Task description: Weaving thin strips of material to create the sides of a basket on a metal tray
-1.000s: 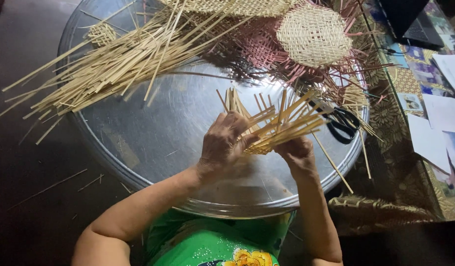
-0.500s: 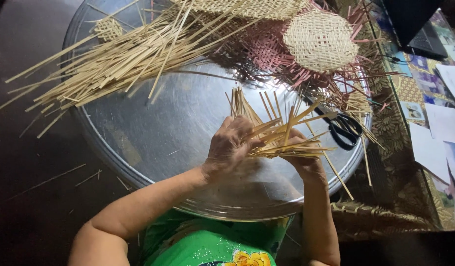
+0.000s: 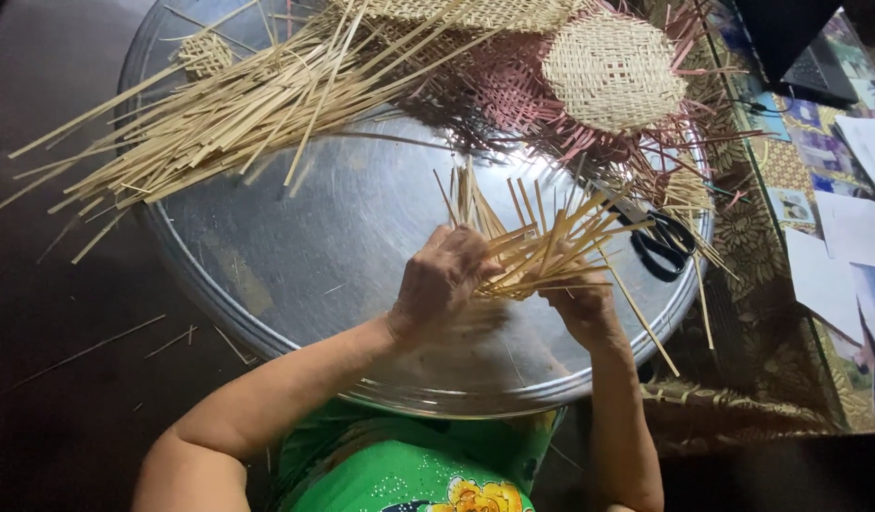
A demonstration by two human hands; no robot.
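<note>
Both my hands grip a small crossed bundle of pale bamboo strips (image 3: pixel 542 242) above a big round metal tray (image 3: pixel 295 256). My left hand (image 3: pixel 442 280) closes over the bundle's left side. My right hand (image 3: pixel 580 303) holds it from below on the right, its fingers partly hidden under the strips. The strip ends fan out up and to the right.
A loose pile of long strips (image 3: pixel 229 114) lies across the tray's far left. Woven round mats, one tan (image 3: pixel 613 71) over a pink one (image 3: pixel 509 90), sit at the far right. Black scissors (image 3: pixel 660 242) rest on the tray's right rim. Papers (image 3: pixel 855 228) lie to the right on patterned cloth.
The bundle has turned a little in my hands, and its strips fan out wider now. Both hands stay in nearly the same spot over the tray.
</note>
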